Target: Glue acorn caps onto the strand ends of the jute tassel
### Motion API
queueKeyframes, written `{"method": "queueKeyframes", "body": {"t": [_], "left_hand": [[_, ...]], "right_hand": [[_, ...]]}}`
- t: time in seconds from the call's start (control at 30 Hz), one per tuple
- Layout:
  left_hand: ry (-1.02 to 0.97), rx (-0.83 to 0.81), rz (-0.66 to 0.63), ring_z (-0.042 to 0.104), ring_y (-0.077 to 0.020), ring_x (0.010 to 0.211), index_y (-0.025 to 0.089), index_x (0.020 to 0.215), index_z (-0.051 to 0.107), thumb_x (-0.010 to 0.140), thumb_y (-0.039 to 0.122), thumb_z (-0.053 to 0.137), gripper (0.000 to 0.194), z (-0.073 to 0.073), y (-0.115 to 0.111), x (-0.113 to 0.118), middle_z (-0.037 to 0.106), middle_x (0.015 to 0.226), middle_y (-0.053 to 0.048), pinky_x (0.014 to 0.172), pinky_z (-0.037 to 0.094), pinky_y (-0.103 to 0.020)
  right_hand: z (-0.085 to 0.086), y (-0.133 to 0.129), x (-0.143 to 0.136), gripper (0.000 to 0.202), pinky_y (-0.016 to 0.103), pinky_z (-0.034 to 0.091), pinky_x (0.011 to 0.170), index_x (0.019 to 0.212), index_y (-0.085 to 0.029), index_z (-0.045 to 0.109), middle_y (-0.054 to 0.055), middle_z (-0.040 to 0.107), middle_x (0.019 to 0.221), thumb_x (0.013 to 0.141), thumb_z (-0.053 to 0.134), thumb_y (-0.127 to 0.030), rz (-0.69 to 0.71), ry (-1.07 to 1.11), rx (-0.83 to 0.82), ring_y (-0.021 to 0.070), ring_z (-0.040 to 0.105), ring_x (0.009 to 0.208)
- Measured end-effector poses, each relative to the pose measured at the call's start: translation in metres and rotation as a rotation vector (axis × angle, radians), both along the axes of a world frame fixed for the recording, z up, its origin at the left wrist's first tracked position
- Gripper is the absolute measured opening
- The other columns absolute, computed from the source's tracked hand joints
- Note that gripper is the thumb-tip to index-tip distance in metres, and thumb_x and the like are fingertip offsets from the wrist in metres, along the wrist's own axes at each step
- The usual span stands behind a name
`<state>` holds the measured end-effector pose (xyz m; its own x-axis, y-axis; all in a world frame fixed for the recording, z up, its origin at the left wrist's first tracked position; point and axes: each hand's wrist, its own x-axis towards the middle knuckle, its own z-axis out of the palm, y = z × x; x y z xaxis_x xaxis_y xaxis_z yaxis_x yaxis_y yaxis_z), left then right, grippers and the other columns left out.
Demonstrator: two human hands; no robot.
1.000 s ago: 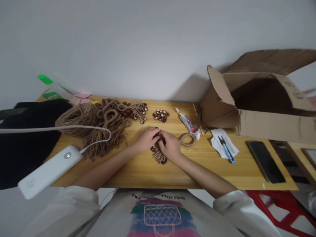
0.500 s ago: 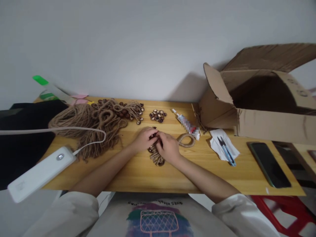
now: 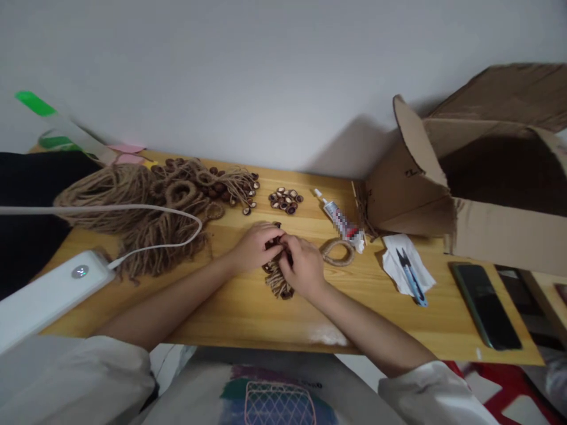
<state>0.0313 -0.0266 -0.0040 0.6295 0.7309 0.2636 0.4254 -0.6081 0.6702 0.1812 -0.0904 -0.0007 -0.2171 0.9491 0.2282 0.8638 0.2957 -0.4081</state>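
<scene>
Both my hands meet over a small twine piece with dark nut shells along it, near the middle of the wooden table. My left hand is closed on its upper left side, fingertips touching the shells. From the right, my right hand pinches at the same spot, thumb pointing down over the twine. Exactly what lies between the fingertips is hidden. Just right of my right hand lies a twine-wrapped ring. Beyond the hands sits a small cluster of cut nut shells, some showing pale insides.
A pile of jute twine with shells lies left. At right are a glue tube, blue thread snips on a white tissue, a phone and an open cardboard box. A white power bank with cable is at near left.
The camera view has shifted and tilted a little. My hands stay together on the twine piece, with only slight finger movement.
</scene>
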Motion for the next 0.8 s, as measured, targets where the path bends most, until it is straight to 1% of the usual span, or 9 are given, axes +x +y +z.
{"method": "queueKeyframes", "body": {"t": [0.27,0.53,0.7,0.8], "left_hand": [[0.012,-0.014,0.039,0.054,-0.0156,0.072,0.014,0.084,0.065,0.075,0.015,0.058,0.012,0.0004,-0.0008,0.0006,0.064,0.075,-0.004,0.069,0.042,-0.028],[0.025,-0.006,0.029,0.053,-0.0150,0.070,0.015,0.081,0.064,0.074,0.018,0.058,0.010,0.0006,-0.0011,0.0004,0.062,0.072,-0.002,0.068,0.041,-0.027],[0.029,-0.016,0.031,0.053,-0.0143,0.070,0.015,0.077,0.063,0.073,0.019,0.057,0.008,-0.0002,-0.0005,0.0004,0.061,0.072,-0.001,0.068,0.041,-0.027],[0.019,-0.014,0.023,0.052,-0.0140,0.069,0.015,0.077,0.063,0.073,0.020,0.057,0.008,-0.0006,0.0000,0.0003,0.061,0.071,-0.001,0.068,0.040,-0.027]], "right_hand": [[-0.0024,0.0000,-0.0015,0.028,0.033,0.041,0.072,0.104,-0.016,0.057,0.009,0.066,0.088,0.079,0.045,-0.020,-0.022,-0.026,0.005,0.0230,0.058,0.081],[-0.0008,0.0002,0.0010,0.027,0.033,0.041,0.069,0.104,-0.017,0.057,0.008,0.066,0.086,0.081,0.044,-0.022,-0.011,-0.031,-0.032,0.0235,0.058,0.078],[-0.0008,0.0006,0.0007,0.027,0.033,0.041,0.071,0.105,-0.017,0.056,0.009,0.066,0.090,0.081,0.044,-0.021,0.000,-0.030,-0.045,0.0234,0.057,0.081],[-0.0008,0.0009,0.0009,0.026,0.033,0.041,0.071,0.104,-0.017,0.056,0.008,0.066,0.088,0.081,0.044,-0.022,0.006,-0.030,-0.042,0.0236,0.057,0.080]]}}
